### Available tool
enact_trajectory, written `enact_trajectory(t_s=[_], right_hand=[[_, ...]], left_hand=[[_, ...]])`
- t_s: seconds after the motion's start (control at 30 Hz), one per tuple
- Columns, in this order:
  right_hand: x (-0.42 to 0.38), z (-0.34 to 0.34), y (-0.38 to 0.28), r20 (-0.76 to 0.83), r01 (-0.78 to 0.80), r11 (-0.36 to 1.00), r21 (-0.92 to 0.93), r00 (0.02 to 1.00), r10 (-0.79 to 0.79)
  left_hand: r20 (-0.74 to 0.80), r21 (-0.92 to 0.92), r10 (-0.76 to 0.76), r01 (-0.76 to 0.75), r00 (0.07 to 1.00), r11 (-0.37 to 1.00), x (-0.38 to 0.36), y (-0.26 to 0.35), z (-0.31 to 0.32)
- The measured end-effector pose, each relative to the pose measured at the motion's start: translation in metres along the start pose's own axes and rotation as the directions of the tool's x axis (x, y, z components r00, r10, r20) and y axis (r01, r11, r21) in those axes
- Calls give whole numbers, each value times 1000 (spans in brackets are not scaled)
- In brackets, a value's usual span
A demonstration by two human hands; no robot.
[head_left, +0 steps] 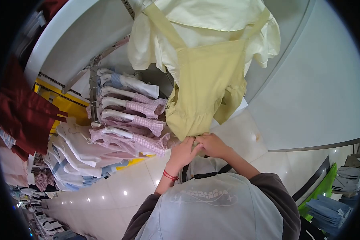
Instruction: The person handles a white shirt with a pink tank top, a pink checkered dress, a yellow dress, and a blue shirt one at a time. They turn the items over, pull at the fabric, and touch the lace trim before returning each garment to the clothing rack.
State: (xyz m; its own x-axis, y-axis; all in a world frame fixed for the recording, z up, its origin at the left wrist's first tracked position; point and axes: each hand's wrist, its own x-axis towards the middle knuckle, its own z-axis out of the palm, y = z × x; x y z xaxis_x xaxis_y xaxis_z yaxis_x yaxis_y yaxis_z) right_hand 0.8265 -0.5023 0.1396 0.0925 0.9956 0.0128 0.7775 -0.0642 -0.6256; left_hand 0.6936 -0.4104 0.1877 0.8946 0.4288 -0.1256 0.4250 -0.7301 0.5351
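A pale yellow pair of overalls (212,76) hangs in front of me over a cream blouse (208,14) with a wide collar and short puffed sleeves. My left hand (181,155), with a red string bracelet at the wrist, is closed on the lower edge of the overalls. Right beside it, my right hand (213,145) pinches the same edge, its fingers bent over the cloth. Both hands nearly touch each other. The fabric hides some fingertips.
To the left, a metal rail (93,94) carries pink checked garments (148,124) on white hangers. White tops (74,146) and dark red clothes (24,108) hang farther left. A curved white panel (316,88) stands right. Folded jeans (328,212) lie at lower right.
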Motion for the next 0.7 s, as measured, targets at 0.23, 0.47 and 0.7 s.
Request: enact_trajectory(t_s=[0.23,0.47,0.7], right_hand=[[3,-29,2,-95,19,995,101,995,-9],[8,-86,73,-494,-168,964,205,833,250],[31,-37,106,-157,-256,829,-497,966,204]], left_hand=[[-158,113,94,-76,983,991,10,-4,-3],[-295,77,23,-1,955,997,3,-28,-15],[-492,9,-108,129,864,992,9,-39,-19]])
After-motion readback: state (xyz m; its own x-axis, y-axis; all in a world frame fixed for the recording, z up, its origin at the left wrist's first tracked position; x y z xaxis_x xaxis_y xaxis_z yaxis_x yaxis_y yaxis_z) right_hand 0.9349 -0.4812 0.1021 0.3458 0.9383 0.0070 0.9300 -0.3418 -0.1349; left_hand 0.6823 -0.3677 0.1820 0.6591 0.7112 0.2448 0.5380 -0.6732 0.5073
